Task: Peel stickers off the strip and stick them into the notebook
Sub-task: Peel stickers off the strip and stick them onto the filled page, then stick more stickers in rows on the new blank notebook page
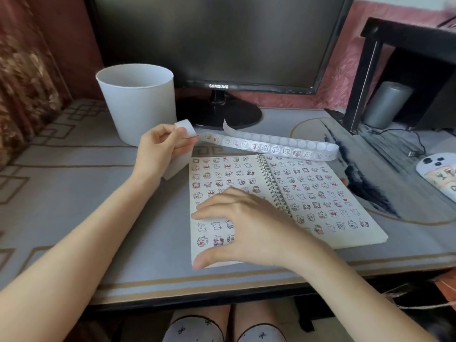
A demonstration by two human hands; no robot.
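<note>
lap point(197, 328) under grey patterned desk point(74, 193) with notebook point(345, 234), monitor point(209, 38) behind

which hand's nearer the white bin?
Left. The left hand holds the sticker strip just beside the white bin; the right hand rests on the notebook, farther off.

Table point(74, 193) in a grey patterned cover | white tub point(138, 104) back-left, monitor base point(219, 112) just beside it | open spiral notebook point(246, 178) flat at centre, right page overlapping a round ink-painted mat point(385, 174) | phone point(436, 171) at right edge | black shelf point(357, 82) standing back-right
</note>
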